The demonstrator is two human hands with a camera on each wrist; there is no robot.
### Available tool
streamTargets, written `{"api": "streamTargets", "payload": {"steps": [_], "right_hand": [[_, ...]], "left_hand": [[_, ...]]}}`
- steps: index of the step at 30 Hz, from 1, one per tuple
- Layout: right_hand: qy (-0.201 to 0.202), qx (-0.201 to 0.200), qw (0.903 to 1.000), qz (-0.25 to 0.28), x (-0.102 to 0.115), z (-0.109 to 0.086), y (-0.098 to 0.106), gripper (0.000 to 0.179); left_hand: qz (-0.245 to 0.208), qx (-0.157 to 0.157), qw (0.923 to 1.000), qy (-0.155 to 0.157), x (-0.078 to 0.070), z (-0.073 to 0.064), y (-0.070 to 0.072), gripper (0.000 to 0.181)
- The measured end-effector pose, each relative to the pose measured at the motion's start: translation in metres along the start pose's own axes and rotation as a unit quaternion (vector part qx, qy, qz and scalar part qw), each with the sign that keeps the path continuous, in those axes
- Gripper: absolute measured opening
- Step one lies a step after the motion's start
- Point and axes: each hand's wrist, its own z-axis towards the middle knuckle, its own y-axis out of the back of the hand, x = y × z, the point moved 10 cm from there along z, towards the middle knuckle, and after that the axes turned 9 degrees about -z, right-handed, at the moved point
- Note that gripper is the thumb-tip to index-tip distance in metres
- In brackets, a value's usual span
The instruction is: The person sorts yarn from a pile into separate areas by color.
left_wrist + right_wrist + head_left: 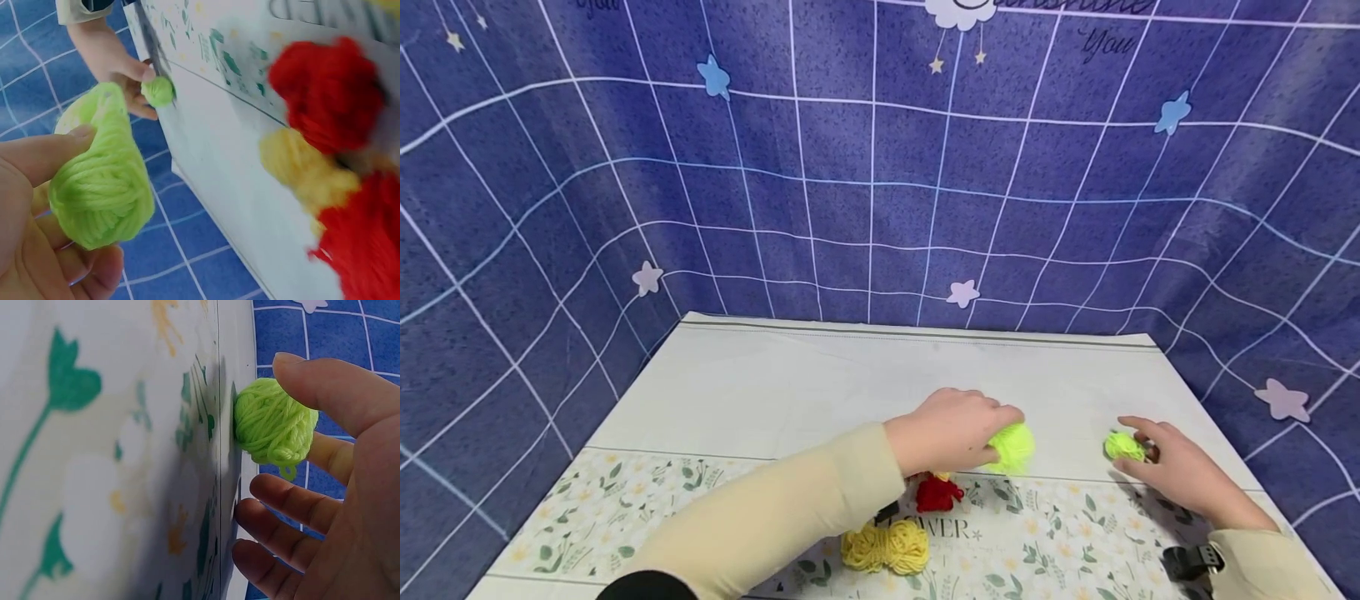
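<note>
In the head view my left hand (955,429) reaches across the table and grips a lime-green ball of yarn (1012,448). The left wrist view shows this oblong yarn ball (103,181) held between thumb and fingers, above the table. A smaller lime-green yarn ball (275,422) sits on the table at the right. Around it my right hand (1176,467) is spread, its thumb at one side and the index finger partly hidden behind the ball. The other right fingers (281,531) are loosely bent, with nothing in them.
Yellow yarn (886,547) lies at the table's front middle, beside red yarn (936,493) partly covered by the left arm. Another red bundle (369,244) shows in the left wrist view. A blue gridded curtain (872,167) surrounds the white table (775,375), which has a floral mat (1075,533).
</note>
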Motion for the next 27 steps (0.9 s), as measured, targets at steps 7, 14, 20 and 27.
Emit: {"api": "streamTargets", "payload": {"steps": [7,14,20,27], "right_hand": [[-0.016,0.013,0.9998,-0.004,-0.003,-0.001,0.001,0.080],[-0.015,0.020,0.9997,0.001,-0.009,-0.005,0.003,0.080],[-0.004,0.011,0.9999,0.001,-0.006,-0.006,0.003,0.079],[0.007,0.006,0.9999,0.011,-0.002,-0.006,0.001,0.081]], "left_hand": [[-0.006,-0.011,0.9998,0.015,-0.014,0.037,-0.004,0.056],[0.008,0.002,0.9990,0.043,-0.027,0.089,-0.026,0.055],[0.020,0.004,0.9977,0.065,-0.036,0.120,-0.044,0.046],[0.012,0.011,0.9947,0.102,-0.028,0.132,-0.067,0.046]]}}
